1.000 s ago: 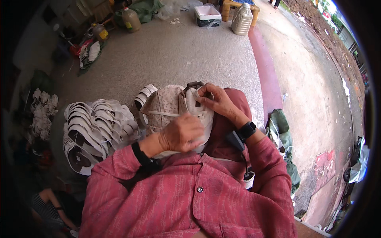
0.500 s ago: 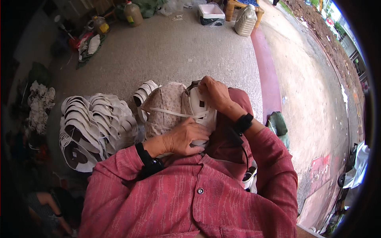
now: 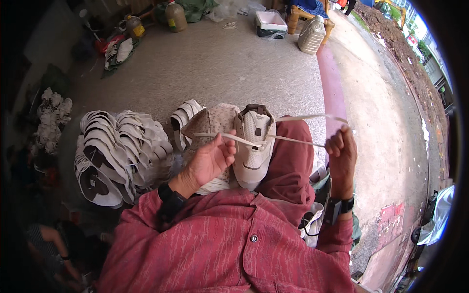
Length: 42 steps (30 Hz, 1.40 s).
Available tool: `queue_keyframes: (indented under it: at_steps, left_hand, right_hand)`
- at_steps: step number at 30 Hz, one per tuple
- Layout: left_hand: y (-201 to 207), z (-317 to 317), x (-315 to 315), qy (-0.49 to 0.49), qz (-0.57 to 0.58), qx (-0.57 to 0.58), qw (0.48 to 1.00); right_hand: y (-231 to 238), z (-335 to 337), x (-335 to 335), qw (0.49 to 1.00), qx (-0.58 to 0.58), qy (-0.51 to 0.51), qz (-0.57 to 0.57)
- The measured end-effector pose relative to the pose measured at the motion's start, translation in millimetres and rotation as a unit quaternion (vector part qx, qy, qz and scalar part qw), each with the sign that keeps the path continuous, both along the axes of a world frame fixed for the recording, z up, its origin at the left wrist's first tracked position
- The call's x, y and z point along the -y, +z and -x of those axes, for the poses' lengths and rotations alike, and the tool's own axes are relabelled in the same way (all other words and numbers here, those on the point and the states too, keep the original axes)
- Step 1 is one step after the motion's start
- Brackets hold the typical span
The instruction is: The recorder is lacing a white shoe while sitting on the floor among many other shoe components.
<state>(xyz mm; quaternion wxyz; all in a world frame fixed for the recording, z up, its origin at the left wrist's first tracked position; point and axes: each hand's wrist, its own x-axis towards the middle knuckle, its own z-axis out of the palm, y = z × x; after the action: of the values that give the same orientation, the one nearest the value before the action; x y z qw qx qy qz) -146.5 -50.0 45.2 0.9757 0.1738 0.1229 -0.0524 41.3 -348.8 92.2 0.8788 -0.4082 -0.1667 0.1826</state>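
A beige and white sneaker upper (image 3: pixel 253 163) lies between my knees, its toe toward me and its dark-lined collar away from me. A pale flat shoelace (image 3: pixel 295 139) runs through its upper eyelets. My right hand (image 3: pixel 342 149), out to the right above the knee, is closed on the lace, which stretches taut from the shoe; another length of lace loops up beside this hand. Left of the shoe, my left hand (image 3: pixel 212 158) is turned palm up, pinching the other lace between thumb and fingers, with a short end sticking out leftward. Flower-patterned cloth (image 3: pixel 222 117) covers my left knee.
Stacked white shoe uppers (image 3: pixel 105 151) stand at my left, with a smaller stack (image 3: pixel 184 115) by my left knee. More pale pieces (image 3: pixel 51 119) are farther left. A white tub (image 3: pixel 271 22) and a plastic jug (image 3: pixel 311 35) stand ahead. A person's arm (image 3: pixel 61 249) shows at lower left.
Both hands have come off the shoe upper and moved apart, drawing the lace out. The right hand has swung far right; the left has turned palm up. The upper is now fully visible.
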Motion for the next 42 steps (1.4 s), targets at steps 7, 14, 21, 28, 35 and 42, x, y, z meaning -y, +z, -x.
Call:
queue_keyframes:
  at_steps: [7,14,21,28,35,42]
  left_hand:
    - [80.9,-5.9,-28.2,-0.086,-0.4,0.232,0.882]
    - [114.9,1.1,-101.9,0.063,-0.523,0.154,0.836]
    - [98.1,47.2,-209.2,0.312,-0.375,0.046,0.872]
    - [99.6,135.2,-334.0,0.316,-0.221,0.121,0.915]
    - [145.7,101.1,-274.3,0.339,-0.441,0.018,0.831]
    - [37.2,9.5,-143.2,0.072,-0.682,0.046,0.726]
  right_hand:
    - [-69.0,14.5,112.1,0.978,-0.161,-0.112,-0.071]
    - [-199.4,75.5,218.0,0.7,-0.169,-0.015,0.694]
    - [-140.4,30.9,145.9,0.771,0.254,-0.18,0.555]
    - [-16.9,34.4,-35.6,0.872,0.242,0.083,0.417]
    - [-44.6,42.2,-113.8,0.814,0.411,0.073,0.404]
    - [-42.2,47.7,-118.0,0.794,0.447,0.096,0.402]
